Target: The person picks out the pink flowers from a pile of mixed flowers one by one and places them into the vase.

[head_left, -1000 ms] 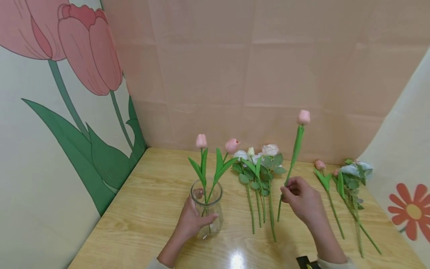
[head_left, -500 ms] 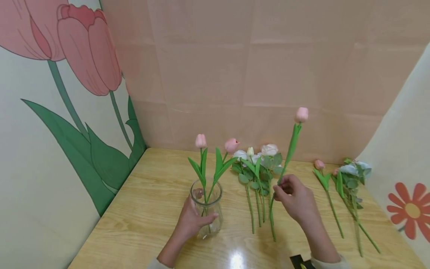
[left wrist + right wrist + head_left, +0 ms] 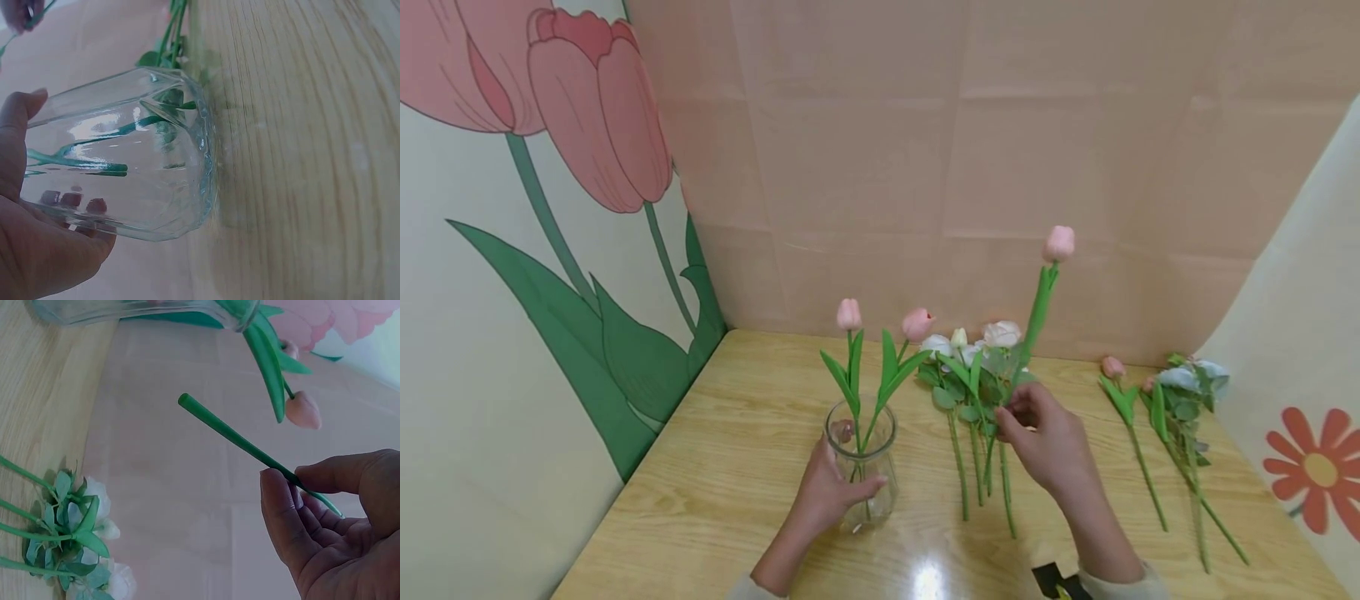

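Note:
A clear glass vase (image 3: 880,487) stands on the table with two pink tulips (image 3: 848,315) in it, their stem ends visible through the glass in the left wrist view. My left hand (image 3: 831,492) grips the vase, thumb on the near side and fingers round the far side. My right hand (image 3: 1048,437) pinches the stem of another pink tulip (image 3: 1060,243) between thumb and fingers. This tulip is held up, bloom leaning right, to the right of the vase. In the right wrist view its bare stem end (image 3: 184,400) points towards the vase, apart from it.
Behind the right hand's tulip lie several white flowers (image 3: 1002,334) with green stems on the wooden table (image 3: 700,500). Farther right lie a pink tulip (image 3: 1114,367) and pale blue flowers (image 3: 1182,378). A pinkish cloth backdrop (image 3: 865,167) hangs behind the table.
My right hand has moved left with its tulip, nearer the vase, and the bloom has risen a little. The left hand and the vase have stayed in place.

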`<state>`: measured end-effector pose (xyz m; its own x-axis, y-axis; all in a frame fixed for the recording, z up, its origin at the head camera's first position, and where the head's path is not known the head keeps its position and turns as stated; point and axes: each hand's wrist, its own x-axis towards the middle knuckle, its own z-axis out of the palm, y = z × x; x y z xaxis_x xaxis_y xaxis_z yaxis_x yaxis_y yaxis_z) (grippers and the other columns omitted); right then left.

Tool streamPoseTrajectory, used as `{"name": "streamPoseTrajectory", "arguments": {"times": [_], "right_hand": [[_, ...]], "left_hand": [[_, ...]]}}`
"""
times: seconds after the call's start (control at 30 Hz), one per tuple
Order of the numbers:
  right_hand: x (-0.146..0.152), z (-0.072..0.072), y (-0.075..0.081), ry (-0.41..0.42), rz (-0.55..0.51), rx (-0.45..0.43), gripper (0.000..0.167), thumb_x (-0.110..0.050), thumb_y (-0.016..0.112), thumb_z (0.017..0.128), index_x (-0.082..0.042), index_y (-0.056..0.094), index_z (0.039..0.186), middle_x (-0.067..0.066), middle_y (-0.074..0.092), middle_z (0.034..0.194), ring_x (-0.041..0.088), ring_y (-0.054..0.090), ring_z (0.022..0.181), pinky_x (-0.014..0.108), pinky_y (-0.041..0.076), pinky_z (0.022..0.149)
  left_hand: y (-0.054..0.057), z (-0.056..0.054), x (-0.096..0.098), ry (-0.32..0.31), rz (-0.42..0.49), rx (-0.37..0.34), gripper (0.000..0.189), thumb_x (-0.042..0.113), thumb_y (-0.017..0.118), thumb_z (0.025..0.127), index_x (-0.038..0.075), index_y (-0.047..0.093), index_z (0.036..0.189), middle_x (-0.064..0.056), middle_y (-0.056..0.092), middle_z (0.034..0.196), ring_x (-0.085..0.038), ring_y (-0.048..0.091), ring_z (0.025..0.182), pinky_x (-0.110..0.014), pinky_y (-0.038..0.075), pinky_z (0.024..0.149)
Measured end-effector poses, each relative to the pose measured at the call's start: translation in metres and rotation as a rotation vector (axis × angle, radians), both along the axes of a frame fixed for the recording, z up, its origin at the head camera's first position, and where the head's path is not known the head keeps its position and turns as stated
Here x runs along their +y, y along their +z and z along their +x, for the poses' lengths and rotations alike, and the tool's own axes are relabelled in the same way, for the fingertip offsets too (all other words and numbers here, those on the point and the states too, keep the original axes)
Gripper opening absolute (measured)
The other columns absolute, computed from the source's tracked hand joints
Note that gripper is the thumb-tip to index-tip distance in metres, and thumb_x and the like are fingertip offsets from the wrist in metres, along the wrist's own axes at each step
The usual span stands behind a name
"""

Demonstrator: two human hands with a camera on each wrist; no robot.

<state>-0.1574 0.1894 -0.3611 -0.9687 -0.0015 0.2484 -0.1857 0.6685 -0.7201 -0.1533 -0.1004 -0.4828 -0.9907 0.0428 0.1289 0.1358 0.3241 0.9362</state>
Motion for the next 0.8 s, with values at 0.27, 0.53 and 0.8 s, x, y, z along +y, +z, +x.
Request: {"name": "streamPoseTrajectory", "arguments": {"times": [0.27, 0.53, 0.8], "right_hand": [[-0.011, 0.002, 0.004, 0.033, -0.045, -0.01, 0.017, -0.014, 0.065, 0.099, -0.003, 0.057, 0.109, 0.012, 0.07, 0.098, 0.024, 0.071, 0.089, 0.024, 0.059, 0.066], [-0.024, 0.003, 0.01, 0.055, -0.089, 0.0, 0.014, -0.008, 0.065, 0.097, -0.001, 0.057, 0.107, 0.014, 0.069, 0.096, 0.024, 0.07, 0.086, 0.024, 0.06, 0.067], [-0.032, 0.004, 0.015, 0.07, -0.097, 0.004, 0.016, -0.011, 0.066, 0.098, -0.004, 0.057, 0.108, 0.013, 0.068, 0.097, 0.021, 0.071, 0.083, 0.025, 0.06, 0.067]], "left_hand": [[-0.001, 0.0, 0.0, 0.0, -0.014, 0.002, 0.096, 0.038, 0.091, 0.072, 0.007, 0.041, 0.147, -0.019, 0.048, 0.147, -0.04, 0.043, 0.138, -0.063, 0.035, 0.113], [0.0, 0.001, -0.001, -0.009, -0.003, -0.001, 0.094, 0.037, 0.09, 0.073, 0.006, 0.041, 0.146, -0.02, 0.047, 0.147, -0.042, 0.042, 0.139, -0.064, 0.033, 0.113], [0.002, 0.002, 0.0, 0.006, -0.01, -0.004, 0.097, 0.034, 0.092, 0.071, 0.003, 0.04, 0.147, -0.021, 0.047, 0.148, -0.043, 0.041, 0.139, -0.063, 0.032, 0.114]]}}
